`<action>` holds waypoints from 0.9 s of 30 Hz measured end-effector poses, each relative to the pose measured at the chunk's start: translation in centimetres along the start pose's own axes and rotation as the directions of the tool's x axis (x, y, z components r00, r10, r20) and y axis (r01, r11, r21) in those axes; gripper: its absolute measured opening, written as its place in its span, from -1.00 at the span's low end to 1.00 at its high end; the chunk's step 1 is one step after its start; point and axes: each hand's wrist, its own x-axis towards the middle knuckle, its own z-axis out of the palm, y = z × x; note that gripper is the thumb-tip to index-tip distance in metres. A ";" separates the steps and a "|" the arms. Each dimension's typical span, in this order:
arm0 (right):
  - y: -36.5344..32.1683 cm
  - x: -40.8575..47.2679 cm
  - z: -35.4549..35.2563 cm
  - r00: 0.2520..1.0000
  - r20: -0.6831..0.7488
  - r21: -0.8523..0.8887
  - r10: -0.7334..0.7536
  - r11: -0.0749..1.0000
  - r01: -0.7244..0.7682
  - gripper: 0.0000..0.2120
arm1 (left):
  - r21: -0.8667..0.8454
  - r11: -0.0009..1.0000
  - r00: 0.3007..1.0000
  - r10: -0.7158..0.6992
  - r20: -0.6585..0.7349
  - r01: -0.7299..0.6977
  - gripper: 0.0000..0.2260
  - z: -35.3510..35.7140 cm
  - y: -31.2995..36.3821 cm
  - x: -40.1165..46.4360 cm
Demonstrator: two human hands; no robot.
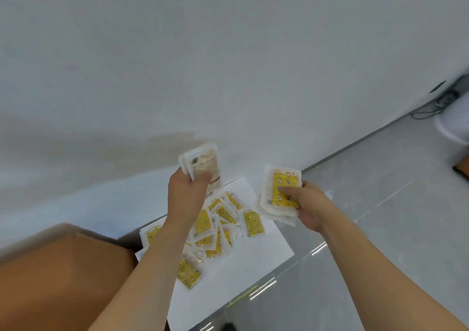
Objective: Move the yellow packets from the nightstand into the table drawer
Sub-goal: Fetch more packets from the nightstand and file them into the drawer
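Now both hands (pixel 187 191) (pixel 308 206) grip packets (pixel 283 191) above nightstand (pixel 266 249) w/ pile.

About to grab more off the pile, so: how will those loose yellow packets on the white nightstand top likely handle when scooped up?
Probably light and thin: each hand, left hand and right hand, holds a whole stack. Likely slippery against each other, since the loose yellow packets lie fanned and overlapping on the nightstand. Their edges look soft, so expect flex rather than stiffness.

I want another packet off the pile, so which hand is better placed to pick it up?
Left, probably. The left hand grips its stack directly above the loose packets on the nightstand; the right hand holds its stack off to the side.
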 end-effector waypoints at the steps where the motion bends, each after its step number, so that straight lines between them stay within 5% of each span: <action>1: -2.0 -3.3 -0.4 0.998 0.045 0.066 -0.032 0.997 0.029 -0.80 | -0.130 0.991 1.000 -0.029 0.005 0.030 -0.89 -0.3 2.6 -1.3; 6: -7.2 -17.1 -3.8 0.968 0.164 0.486 -0.189 0.870 0.088 -0.65 | -0.593 0.777 0.975 -0.130 0.180 0.213 -0.75 -0.8 12.5 -8.2; 11: -8.2 -26.1 -8.9 0.948 0.117 0.678 -0.297 0.721 0.142 -0.58 | -0.609 0.741 0.929 -0.051 0.367 0.282 -0.69 1.9 19.2 -15.7; 18: -6.6 -36.2 -18.6 0.935 -0.157 0.600 -0.318 0.721 0.346 -0.73 | -0.464 0.838 0.846 0.005 0.533 0.287 -0.70 6.5 24.5 -27.9; 27: 0.5 -46.5 -32.9 0.840 -0.398 0.302 -0.370 0.811 0.501 -0.78 | -0.474 0.809 0.831 -0.034 0.555 0.349 -0.81 13.0 22.5 -45.4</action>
